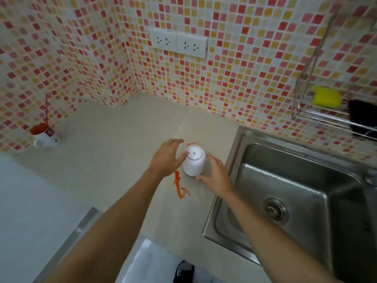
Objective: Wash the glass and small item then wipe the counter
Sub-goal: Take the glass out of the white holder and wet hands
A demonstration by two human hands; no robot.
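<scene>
Where the beige bench (114, 144) meets the steel sink (302, 193), a white glass (193, 163) is seen standing upside down, its base turned up toward the camera. It sits just left of the sink rim, near the middle of the view.

The glass is flanked by both hands. The left hand (166, 158) is held at its left side, fingers spread and fairly straight, the thumb touching the upper edge of the glass; the grip there is wide, nothing enclosed. The right hand (215, 174) is placed against the right and near side, fingers extended along the wall of the glass down toward the bench; whether they are curled round it cannot be told, so that grip is left undecided. The glass lies between the two palms, closer to the right one.

Orange-red smears (179, 186) are noted on the bench just in front of the glass, and a thinner streak (194, 144) behind it. A similar red splash is seen on the mosaic tile wall (234, 78) at far left, above a small red-and-white item (43, 134) lying on the bench in the corner, well apart from the hands.

On the wall a double socket (178, 42) is mounted. At right, a wire rack (326, 111) is hung above the sink, with a yellow sponge (325, 97) and a dark object (362, 117) in it.
</scene>
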